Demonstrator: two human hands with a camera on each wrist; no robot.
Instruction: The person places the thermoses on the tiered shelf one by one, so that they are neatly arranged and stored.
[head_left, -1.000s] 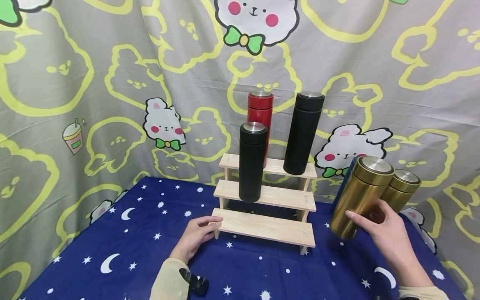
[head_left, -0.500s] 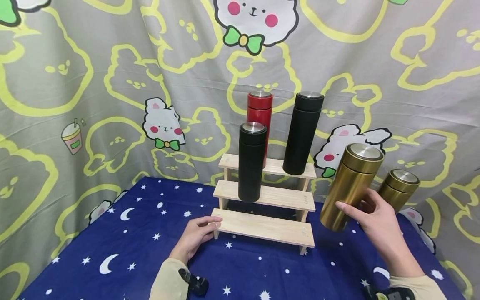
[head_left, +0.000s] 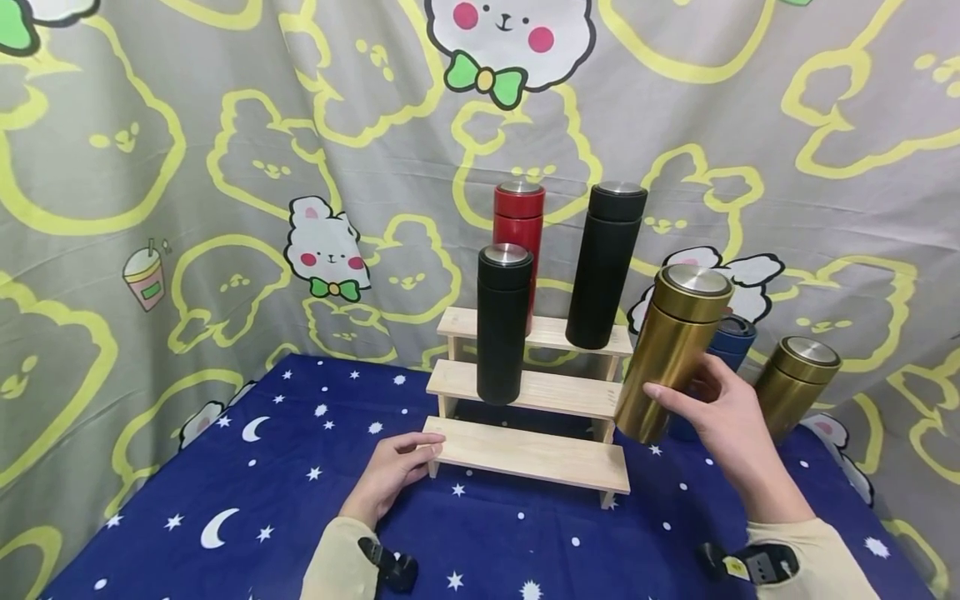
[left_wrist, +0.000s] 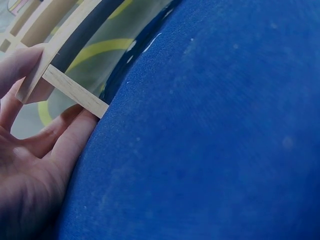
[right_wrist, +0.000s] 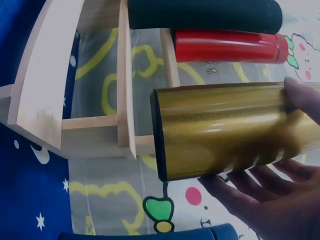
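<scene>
In the head view, the right hand (head_left: 723, 425) grips a gold bottle (head_left: 671, 350), held tilted beside the right end of a three-step wooden stand (head_left: 532, 450). The right wrist view shows the fingers wrapped round the gold bottle (right_wrist: 220, 130), its black base toward the stand (right_wrist: 45, 85). The left hand (head_left: 390, 471) pinches the left end of the lowest step; in the left wrist view its thumb lies on the board (left_wrist: 37, 82) and fingers touch the leg. A black bottle (head_left: 504, 333) stands on the middle step; a red bottle (head_left: 519, 208) and another black bottle (head_left: 606, 267) are on the top step.
Behind the right hand stand a blue bottle (head_left: 731, 337) and a second gold bottle (head_left: 798, 379). A dark blue cloth (head_left: 285, 500) with stars and moons covers the table, and a patterned grey curtain (head_left: 405, 158) hangs behind.
The right hand has carried the gold bottle left and upward toward the stand, uncovering part of the blue bottle. The left hand has stayed on the lowest step.
</scene>
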